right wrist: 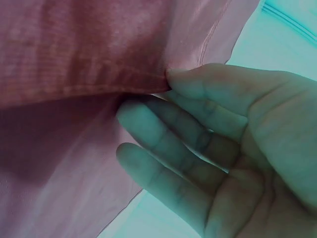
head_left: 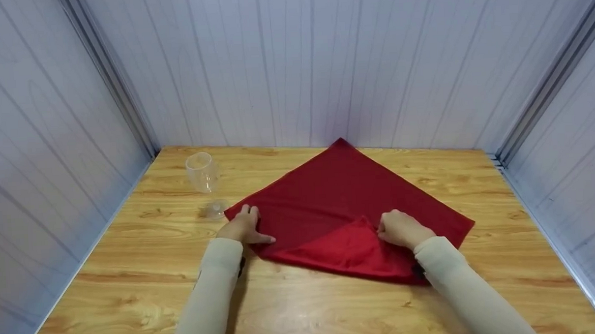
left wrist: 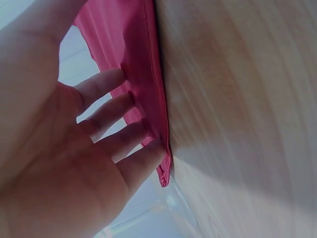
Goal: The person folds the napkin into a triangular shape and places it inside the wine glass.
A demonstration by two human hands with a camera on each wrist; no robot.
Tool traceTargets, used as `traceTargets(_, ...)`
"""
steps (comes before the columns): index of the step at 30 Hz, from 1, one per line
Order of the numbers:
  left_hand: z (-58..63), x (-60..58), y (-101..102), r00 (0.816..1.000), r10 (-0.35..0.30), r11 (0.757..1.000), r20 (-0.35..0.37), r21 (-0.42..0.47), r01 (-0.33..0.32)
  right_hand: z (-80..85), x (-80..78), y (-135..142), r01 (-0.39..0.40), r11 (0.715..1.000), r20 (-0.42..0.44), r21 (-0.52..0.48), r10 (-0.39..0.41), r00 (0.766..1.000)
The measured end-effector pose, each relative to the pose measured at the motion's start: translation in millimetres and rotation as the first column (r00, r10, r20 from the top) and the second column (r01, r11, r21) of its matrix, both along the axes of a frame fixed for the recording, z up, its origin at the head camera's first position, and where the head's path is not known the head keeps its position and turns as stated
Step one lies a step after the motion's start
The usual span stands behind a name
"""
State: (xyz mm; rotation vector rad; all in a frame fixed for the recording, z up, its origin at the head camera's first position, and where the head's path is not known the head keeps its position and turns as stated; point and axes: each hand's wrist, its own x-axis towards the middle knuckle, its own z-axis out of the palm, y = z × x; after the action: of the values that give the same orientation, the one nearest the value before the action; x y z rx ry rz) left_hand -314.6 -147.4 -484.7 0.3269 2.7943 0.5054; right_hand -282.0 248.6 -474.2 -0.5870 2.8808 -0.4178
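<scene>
A red cloth napkin [head_left: 329, 185] lies on the table, its near part folded over so the shinier side [head_left: 350, 245] shows on top. My left hand [head_left: 247, 226] rests on the napkin's left corner with fingers spread; in the left wrist view the straight fingertips [left wrist: 141, 126] press on the cloth beside its hemmed edge. With thumb and fingers my right hand [head_left: 404, 228] pinches the hem of the folded part, as the right wrist view shows at the thumb [right wrist: 198, 82]. The cloth beneath that hand is partly hidden by it.
A clear stemmed glass [head_left: 203, 174] stands upright just beyond the napkin's left corner, close to my left hand. The wooden table [head_left: 146, 297] is bounded by white panel walls [head_left: 292, 70] at the back and both sides.
</scene>
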Motion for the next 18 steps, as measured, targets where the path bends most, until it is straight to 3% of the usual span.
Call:
traceTargets(8,-0.5,2.6,0,1.000,0.004,0.999,-0.020,0.032,-0.003,0.6,-7.5,10,-0.043,0.998,0.006,-0.042,0.043,0.999)
traceTargets(12,-0.8,4.2,0,0.999,-0.004,0.999,-0.035,0.031,0.005,-3.2,-15.1,13,-0.026,0.999,0.006,-0.039,0.026,1.000)
traceTargets(18,-2.6,4.9,-1,0.999,0.001,0.999,-0.049,0.037,0.001,-11.0,-29.3,7,0.030,0.995,-0.110,-0.099,-0.041,0.993)
